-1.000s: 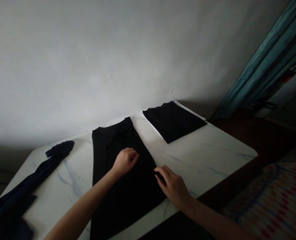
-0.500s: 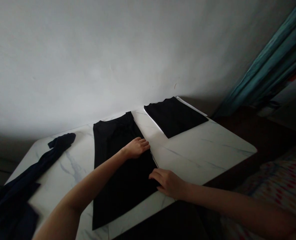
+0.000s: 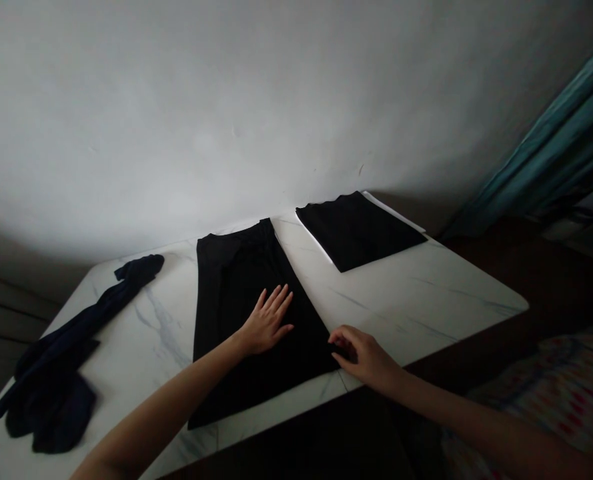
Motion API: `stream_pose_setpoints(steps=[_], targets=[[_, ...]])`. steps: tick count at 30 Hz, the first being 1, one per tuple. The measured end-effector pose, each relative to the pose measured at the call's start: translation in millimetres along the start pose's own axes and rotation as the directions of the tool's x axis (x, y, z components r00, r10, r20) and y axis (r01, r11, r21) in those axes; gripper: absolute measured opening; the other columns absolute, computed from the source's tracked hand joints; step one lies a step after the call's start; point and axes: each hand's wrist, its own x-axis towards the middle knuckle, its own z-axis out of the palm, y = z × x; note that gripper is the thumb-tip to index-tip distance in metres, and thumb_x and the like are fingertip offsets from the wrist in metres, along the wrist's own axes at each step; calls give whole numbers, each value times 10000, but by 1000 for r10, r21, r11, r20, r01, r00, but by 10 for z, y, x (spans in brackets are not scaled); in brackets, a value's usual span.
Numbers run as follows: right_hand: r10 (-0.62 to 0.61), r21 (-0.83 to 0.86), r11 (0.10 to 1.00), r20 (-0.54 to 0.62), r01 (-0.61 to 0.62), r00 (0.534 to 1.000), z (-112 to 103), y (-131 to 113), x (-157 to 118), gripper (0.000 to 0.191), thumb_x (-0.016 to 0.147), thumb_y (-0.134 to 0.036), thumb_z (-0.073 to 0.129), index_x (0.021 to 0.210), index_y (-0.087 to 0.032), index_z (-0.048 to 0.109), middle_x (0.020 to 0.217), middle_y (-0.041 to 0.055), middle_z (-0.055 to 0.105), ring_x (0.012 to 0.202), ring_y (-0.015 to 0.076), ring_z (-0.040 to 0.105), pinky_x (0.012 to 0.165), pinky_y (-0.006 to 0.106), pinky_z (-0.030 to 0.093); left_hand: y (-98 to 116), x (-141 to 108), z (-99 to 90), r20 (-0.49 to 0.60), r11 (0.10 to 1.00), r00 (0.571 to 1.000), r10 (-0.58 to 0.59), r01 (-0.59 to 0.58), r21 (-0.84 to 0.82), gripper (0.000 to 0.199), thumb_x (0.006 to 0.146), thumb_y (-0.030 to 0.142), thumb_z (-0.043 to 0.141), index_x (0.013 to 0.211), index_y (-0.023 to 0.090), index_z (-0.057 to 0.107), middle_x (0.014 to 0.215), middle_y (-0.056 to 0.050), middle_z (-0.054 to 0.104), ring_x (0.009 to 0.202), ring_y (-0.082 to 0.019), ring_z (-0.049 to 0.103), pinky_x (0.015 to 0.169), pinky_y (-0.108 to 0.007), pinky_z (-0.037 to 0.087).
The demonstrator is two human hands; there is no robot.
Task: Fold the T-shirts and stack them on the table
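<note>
A black garment [image 3: 226,307] is spread on the table in front of me, folded so that its long right side makes a straight edge. My left hand [image 3: 267,321] lies flat on the middle of it, fingers spread. At the garment's near right corner, my right hand [image 3: 359,353] has finger and thumb closed on the dark cloth. The exact kind of garment cannot be made out, as it is very dark.
The white marbled table [image 3: 386,300] stands against a pale wall [image 3: 256,120]. Toward its back right lies a folded black cloth [image 3: 359,230] over something white. A crumpled navy garment [image 3: 86,333] lies on the left. A teal curtain [image 3: 551,140] hangs at the right.
My left hand has shifted from the garment's right edge toward its middle and flattened, fingers spreading. My right hand has moved slightly right with the corner, which is pulled outward.
</note>
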Motion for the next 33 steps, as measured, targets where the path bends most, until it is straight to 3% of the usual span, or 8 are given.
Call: stream_pose_setpoints(steps=[5, 12, 17, 20, 22, 24, 27, 33], targets=[[-136, -49, 990, -92, 132, 986, 72, -78, 30, 185, 783, -85, 531, 907, -217, 572, 836, 6, 596, 734, 140, 573, 679, 248, 479, 243, -233, -67, 52, 994, 992, 111, -110, -23, 707, 996, 493, 316, 1565, 202, 14, 1621, -142, 152, 1502, -265, 99, 1196, -523, 83], [-245, -122, 965, -100, 232, 964, 127, -184, 79, 189, 806, -73, 503, 911, -220, 560, 835, 16, 597, 735, 149, 580, 686, 248, 486, 547, -312, -83, 50, 992, 991, 126, -125, -21, 697, 967, 546, 359, 1543, 182, 213, 1606, -173, 191, 1495, -308, 129, 1183, -574, 122], [-295, -138, 949, -71, 284, 953, 149, -173, 56, 204, 811, -66, 500, 925, -223, 560, 869, 30, 618, 821, 169, 610, 740, 267, 503, 709, -351, -183, 73, 952, 965, 253, -234, -199, 550, 972, 482, 388, 1452, 214, 408, 1478, -131, 474, 1435, -279, 321, 1181, -531, 206], [-287, -118, 954, -94, 275, 953, 158, -161, 44, 186, 835, -79, 490, 931, -224, 555, 866, 28, 614, 789, 161, 606, 707, 257, 497, 653, -299, -309, -4, 921, 975, 224, -213, -326, 331, 999, 350, 362, 1199, 246, 604, 1177, -57, 685, 1181, -188, 575, 1077, -380, 388], [-285, -107, 956, -124, 273, 951, 165, -160, 42, 157, 854, -95, 488, 924, -221, 550, 848, 24, 606, 749, 153, 594, 675, 248, 485, 562, -187, -370, -69, 944, 989, 134, -148, -294, 265, 984, 319, 403, 1092, 224, 626, 1076, -58, 693, 1062, -185, 606, 983, -351, 441], [-297, -100, 954, -163, 283, 941, 172, -159, 45, 137, 862, -105, 490, 916, -219, 543, 827, 19, 599, 728, 149, 584, 661, 244, 477, 464, -15, -383, -112, 976, 991, 74, -95, -197, 238, 942, 324, 490, 1111, 202, 605, 1134, -85, 659, 1086, -220, 578, 960, -375, 441], [-331, -107, 942, -167, 317, 929, 168, -152, 60, 121, 870, -117, 493, 912, -222, 539, 815, 14, 603, 727, 149, 583, 666, 246, 472, 360, 278, -330, -82, 992, 990, 115, -119, -40, 327, 878, 296, 569, 1184, 182, 566, 1236, -117, 599, 1169, -262, 524, 995, -409, 410], [-497, -170, 853, 32, 494, 867, 118, -109, 158, 92, 886, -145, 512, 909, -217, 564, 841, 26, 644, 810, 167, 602, 750, 281, 481, 178, 622, -248, -8, 947, 970, 241, -233, 221, 296, 956, 183, 397, 1186, 152, 581, 1180, -135, 619, 1085, -251, 555, 954, -393, 395]])
